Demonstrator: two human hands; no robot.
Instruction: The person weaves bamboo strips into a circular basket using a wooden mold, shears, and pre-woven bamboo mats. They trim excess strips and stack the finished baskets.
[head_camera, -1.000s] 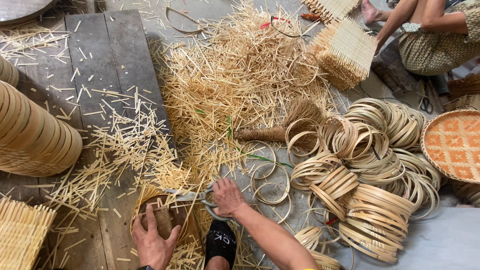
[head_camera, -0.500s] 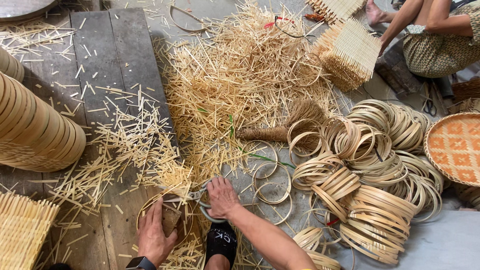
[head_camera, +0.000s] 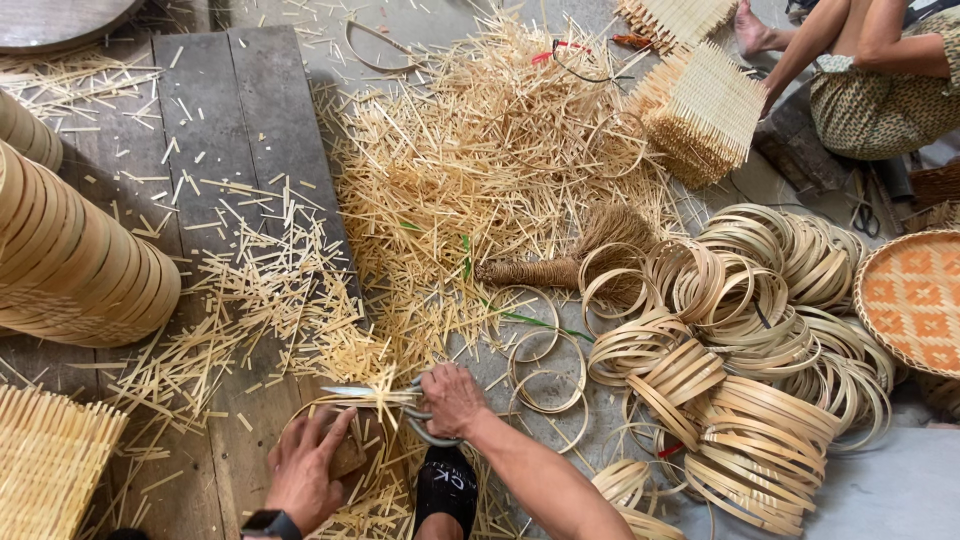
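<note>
Right hand (head_camera: 452, 398) grips the scissors (head_camera: 385, 400), left hand (head_camera: 308, 470) clamps the small basket (head_camera: 345, 450) beside them; best to snip flush.

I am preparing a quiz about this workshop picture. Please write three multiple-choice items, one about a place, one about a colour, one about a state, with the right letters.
1. Where does the small broom lie?
A. between the heap of cut strips and the pile of hoops
B. on the stacked baskets
C. in the woven tray

2. What colour is the pattern on the round woven tray?
A. blue
B. orange
C. black

3. What does the right hand hold?
A. nothing
B. a hammer
C. scissors

Answers: 1 A, it lies on the floor between them; 2 B, orange diamonds show; 3 C, the fingers pass through the handles while the left hand presses down a small basket.
</note>
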